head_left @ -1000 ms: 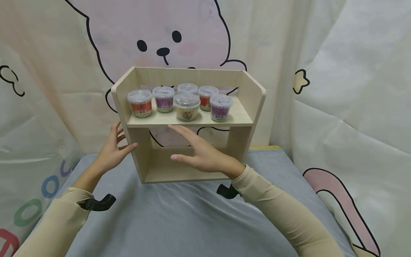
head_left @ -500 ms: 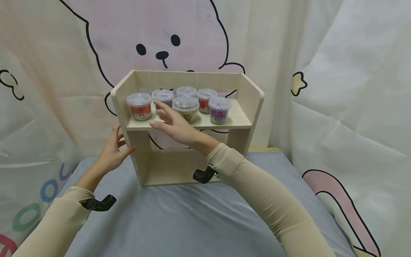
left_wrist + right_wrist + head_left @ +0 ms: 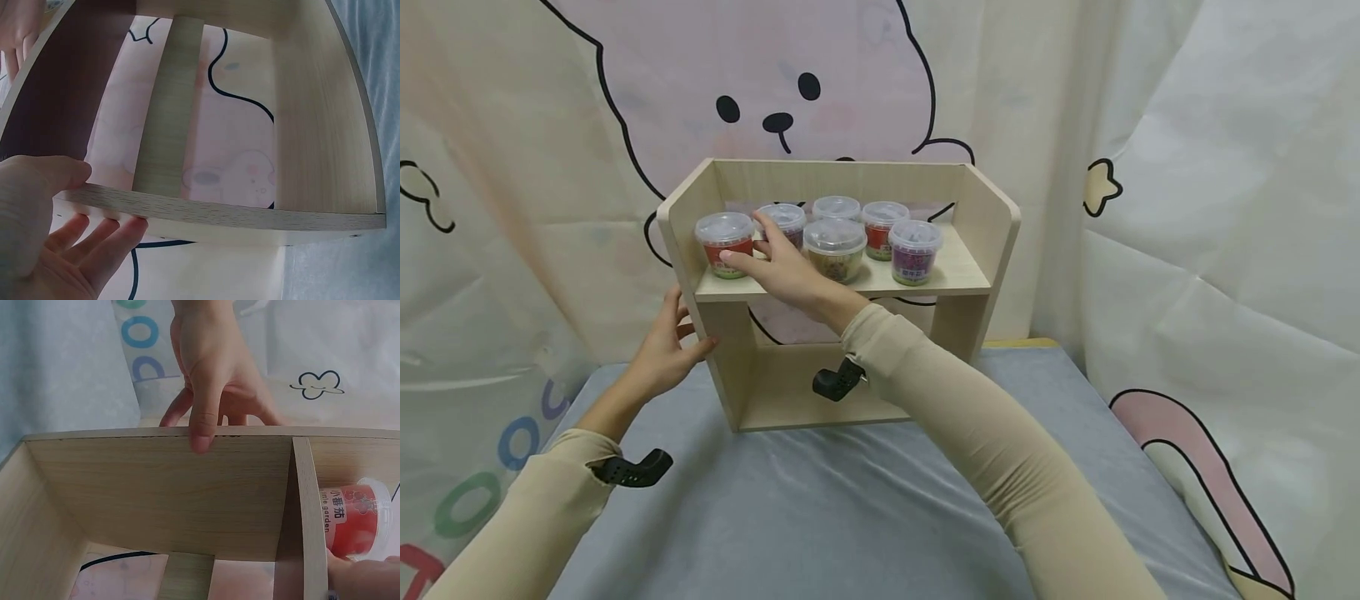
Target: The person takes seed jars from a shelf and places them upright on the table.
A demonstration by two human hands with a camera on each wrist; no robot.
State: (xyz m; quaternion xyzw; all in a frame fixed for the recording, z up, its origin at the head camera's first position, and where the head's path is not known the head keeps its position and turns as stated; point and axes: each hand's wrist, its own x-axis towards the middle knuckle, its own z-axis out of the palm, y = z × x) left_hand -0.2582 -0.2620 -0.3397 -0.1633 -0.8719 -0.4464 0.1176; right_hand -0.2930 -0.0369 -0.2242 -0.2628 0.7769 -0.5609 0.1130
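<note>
A pale wooden two-tier shelf (image 3: 842, 402) stands upright. My left hand (image 3: 664, 350) grips the edge of its left side panel, thumb on the inner face and fingers outside in the left wrist view. On the upper tier, my right hand (image 3: 790, 271) reaches to a red-labelled plastic cup (image 3: 722, 237) with a clear lid. Its thumb lies across the cup's front and its index finger extends by the right side of the lid. In the right wrist view, that red cup (image 3: 359, 515) rests on the tier board with the hand against its lower front.
Right of the red cup stand a purple cup (image 3: 786, 218), a cup with yellowish contents (image 3: 835, 250), a clear-lidded cup (image 3: 837, 207), another red cup (image 3: 880, 233) and another purple cup (image 3: 914, 254). A grey-blue cloth (image 3: 820, 517) covers the table. Printed curtains (image 3: 1210, 208) hang around it.
My right hand has moved up and left from in front of the lower tier to the leftmost red cup. My left hand stays on the side panel; the cups have not moved.
</note>
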